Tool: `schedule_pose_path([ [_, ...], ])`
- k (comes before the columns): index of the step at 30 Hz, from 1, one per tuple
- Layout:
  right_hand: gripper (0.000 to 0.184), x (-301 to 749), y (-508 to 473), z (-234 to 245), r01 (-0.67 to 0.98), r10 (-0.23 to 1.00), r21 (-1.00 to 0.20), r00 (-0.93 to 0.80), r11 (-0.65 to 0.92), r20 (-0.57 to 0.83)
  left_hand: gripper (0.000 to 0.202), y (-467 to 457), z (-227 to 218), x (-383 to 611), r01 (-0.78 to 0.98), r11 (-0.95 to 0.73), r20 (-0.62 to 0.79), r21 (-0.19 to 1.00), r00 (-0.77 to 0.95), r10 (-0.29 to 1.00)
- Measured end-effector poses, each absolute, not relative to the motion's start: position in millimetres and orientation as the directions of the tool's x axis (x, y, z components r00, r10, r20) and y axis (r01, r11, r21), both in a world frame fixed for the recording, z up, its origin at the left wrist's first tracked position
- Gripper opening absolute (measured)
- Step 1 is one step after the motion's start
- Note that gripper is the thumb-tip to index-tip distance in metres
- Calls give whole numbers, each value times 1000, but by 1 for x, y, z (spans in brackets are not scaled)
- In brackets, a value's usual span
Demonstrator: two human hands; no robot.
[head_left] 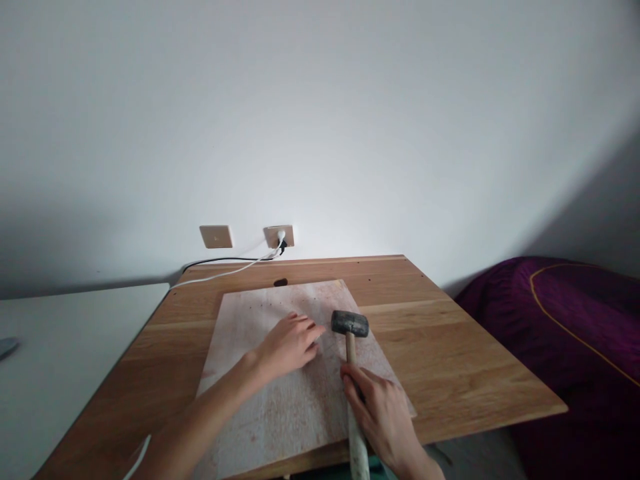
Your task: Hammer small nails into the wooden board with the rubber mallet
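My right hand (380,413) is wrapped round the wooden handle of a mallet (350,324). The mallet's black head hangs above the right part of a pale, worn wooden board (270,420), and its handle points toward me. Over the middle of that board is my left hand (291,341), palm down and to the left of the mallet head. Its fingers are bent a little and stand apart, with nothing visible in them. A row of small dark dots runs along the board's far end; I cannot tell whether they are holes or nail heads.
Under the board is a brown wooden tabletop (450,373) against the wall. A white cable (225,272) and a black one run from a wall socket (273,235). A white surface (75,353) adjoins at left; a purple fabric item (565,320) lies beyond the right edge.
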State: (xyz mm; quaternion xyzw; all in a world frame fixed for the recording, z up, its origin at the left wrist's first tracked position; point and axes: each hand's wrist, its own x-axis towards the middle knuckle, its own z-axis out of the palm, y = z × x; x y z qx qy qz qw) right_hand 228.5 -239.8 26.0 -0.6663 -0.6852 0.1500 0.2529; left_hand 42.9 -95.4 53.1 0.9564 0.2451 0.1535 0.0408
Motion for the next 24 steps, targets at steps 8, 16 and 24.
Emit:
schedule_pose_path([
  [8, 37, 229, -240, 26, 834, 990, -548, 13, 66, 139, 26, -99, 47, 61, 503, -854, 242, 132, 819, 519],
  [16, 39, 235, -237, 26, 763, 994, -646, 56, 17, 93, 26, -77, 53, 62, 519, -752, 330, 406, 685, 650],
  [24, 32, 259, -230, 33, 359, 998, -932, 54, -37, -19, 17, -9, 44, 85, 349, -674, 341, 651, 658, 671],
])
